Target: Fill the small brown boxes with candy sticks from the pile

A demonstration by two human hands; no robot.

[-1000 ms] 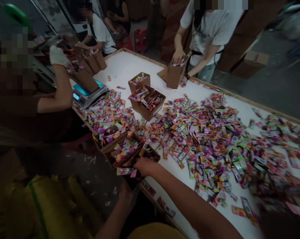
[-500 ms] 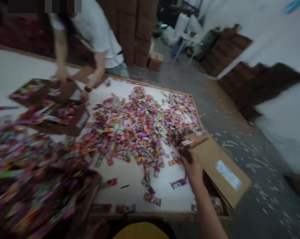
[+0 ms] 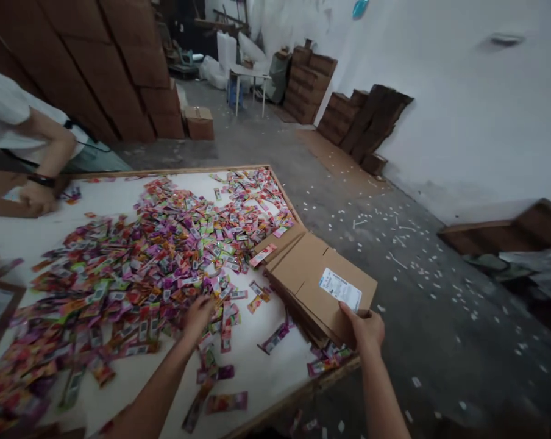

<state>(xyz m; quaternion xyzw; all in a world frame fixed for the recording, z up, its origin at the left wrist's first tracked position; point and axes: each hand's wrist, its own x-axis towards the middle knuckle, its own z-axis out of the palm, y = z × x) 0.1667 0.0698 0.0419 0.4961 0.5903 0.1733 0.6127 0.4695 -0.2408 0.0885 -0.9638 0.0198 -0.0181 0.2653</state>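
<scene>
A stack of flattened cardboard boxes [image 3: 298, 268] lies on the right corner of the table, a white label on the top one. My right hand [image 3: 370, 329] grips the near right edge of the top box, thumb on its upper face beside the label. My left hand [image 3: 197, 320] hovers at the near edge of a wide heap of small colourful packets [image 3: 166, 244], its fingers loosely apart and nothing visible in them. A single packet [image 3: 263, 255] lies on the far end of the cardboard, and a purple packet [image 3: 274, 338] lies beside the stack.
The white table [image 3: 257, 390] has a raised wooden rim [image 3: 287, 198]. At the far left, a co-worker's hand [image 3: 38, 196] rests on a cardboard box [image 3: 1, 195]. Stacked brown cartons [image 3: 115, 67] stand behind. Scraps litter the grey floor [image 3: 412, 341] to the right.
My view has swung to the right. My right hand has moved from the stack's far left side to its near right edge. My left arm has come into view over the packets.
</scene>
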